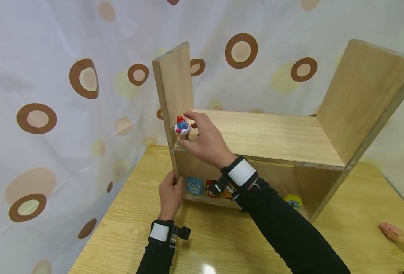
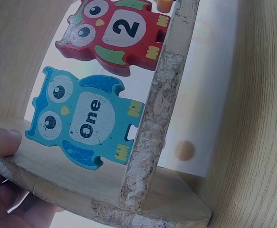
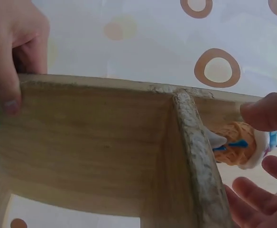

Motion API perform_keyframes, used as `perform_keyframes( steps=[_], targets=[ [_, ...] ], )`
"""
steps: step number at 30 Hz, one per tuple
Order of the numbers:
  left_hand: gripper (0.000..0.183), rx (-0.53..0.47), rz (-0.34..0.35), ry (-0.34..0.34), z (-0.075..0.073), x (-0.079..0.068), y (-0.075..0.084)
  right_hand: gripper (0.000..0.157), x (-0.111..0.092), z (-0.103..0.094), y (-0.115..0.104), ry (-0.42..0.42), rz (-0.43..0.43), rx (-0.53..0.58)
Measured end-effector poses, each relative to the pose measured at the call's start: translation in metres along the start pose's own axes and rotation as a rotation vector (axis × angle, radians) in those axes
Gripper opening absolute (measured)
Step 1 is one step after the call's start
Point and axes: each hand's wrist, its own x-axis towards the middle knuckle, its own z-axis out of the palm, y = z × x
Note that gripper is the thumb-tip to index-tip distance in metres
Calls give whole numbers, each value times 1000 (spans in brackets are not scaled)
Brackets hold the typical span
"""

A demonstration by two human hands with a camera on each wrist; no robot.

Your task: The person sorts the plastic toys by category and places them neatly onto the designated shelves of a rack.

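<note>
A toy ice cream cone with a white, blue and red top stands on the upper board of a wooden shelf, close to its left side panel. My right hand is beside the cone, thumb and fingers spread apart around it. In the right wrist view, gaps show between the fingers and the toy cone. Lower down, my left hand grips the front edge of the left panel, its thumb on the inner face and the other fingers outside.
In the lower compartment stand a blue owl block marked One, a red owl block marked 2, and a yellow toy at the right. A pink and tan toy lies on the wooden table at the right.
</note>
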Motion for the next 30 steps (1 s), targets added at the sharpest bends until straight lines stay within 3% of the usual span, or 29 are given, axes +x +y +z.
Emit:
perform_keyframes(
  steps=[3,6,11,16,20,24,28,30],
  targets=[
    [19,-2,3,16,-2,1,-2,64,-11,-6,1,68,-23,-48],
    [19,-11,4,14,0,0,-2,58,-32,-25,4,143,-92,-115],
    [20,-33,-3,-21,3,-5,-1,44,-88,-78,10,213,-212,-207],
    [18,-51,-8,-16,-2,-11,-3,34,-149,-135,15,315,-219,-270],
    [18,-58,-7,5,-10,-11,-4,29,-190,-173,24,407,-90,-376],
    [19,-49,8,8,-17,-10,-6,23,-227,-199,46,481,61,-452],
    [18,-47,13,22,-22,-9,-1,24,-263,-215,92,573,236,-475],
    [18,-54,13,26,-23,-8,-2,26,-283,-222,123,568,374,-504]
  ],
)
